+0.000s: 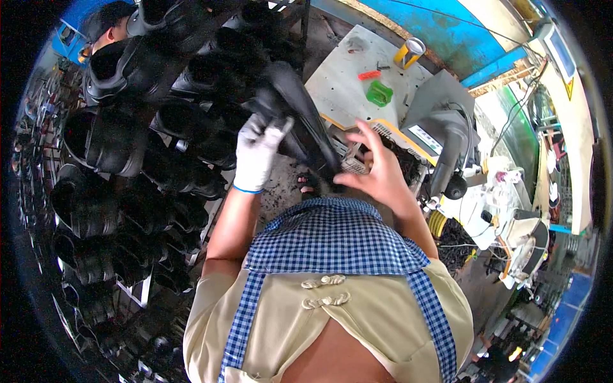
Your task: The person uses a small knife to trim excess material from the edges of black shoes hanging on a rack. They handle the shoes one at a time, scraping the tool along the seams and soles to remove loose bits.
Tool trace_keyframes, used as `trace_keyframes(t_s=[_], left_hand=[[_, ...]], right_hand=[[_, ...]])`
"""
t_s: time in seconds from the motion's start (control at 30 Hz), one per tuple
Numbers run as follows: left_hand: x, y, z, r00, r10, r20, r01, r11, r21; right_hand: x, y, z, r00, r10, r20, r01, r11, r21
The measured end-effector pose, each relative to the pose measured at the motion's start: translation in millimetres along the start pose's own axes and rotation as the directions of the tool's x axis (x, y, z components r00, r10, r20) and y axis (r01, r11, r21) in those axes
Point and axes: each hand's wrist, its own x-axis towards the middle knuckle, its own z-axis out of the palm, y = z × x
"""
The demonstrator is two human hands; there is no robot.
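Observation:
My left hand (pixel 257 150), in a white knit glove with a blue cuff, is closed on a black shoe (pixel 305 127) in front of my apron. The shoe is tilted, one end up toward the far left and the other down toward my right hand; motion blurs its upper part. My bare right hand (pixel 380 171) is beside the shoe's lower end, thumb and fingers spread apart. Whether the thumb touches the shoe I cannot tell. Behind those fingers shows a pale, ridged piece (pixel 353 158), partly hidden.
On my left, a tall rack holds rows of black shoes (pixel 105 140). Ahead stands a white worktable (pixel 332 80) with a green piece (pixel 379 94), a red piece (pixel 369 75) and a yellow can (pixel 409 53). A grey machine (pixel 440 102) adjoins it. Another person's dark cap (pixel 108 18) shows behind the rack.

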Motion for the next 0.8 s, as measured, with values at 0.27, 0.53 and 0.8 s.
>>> trace_keyframes(t_s=[0.27,0.53,0.8], left_hand=[[-18,0,-10,0.910,-0.403,0.095,0.414,0.896,-0.161],[-38,6,4,0.914,-0.391,0.112,0.402,0.910,-0.105],[-68,9,11,0.961,-0.265,0.076,0.272,0.957,-0.097]], right_hand=[[-14,10,-13,0.971,-0.224,-0.088,0.194,0.946,-0.261],[8,-24,-16,0.903,-0.407,-0.141,0.367,0.898,-0.244],[23,-48,4,0.810,-0.577,-0.104,0.502,0.773,-0.388]])
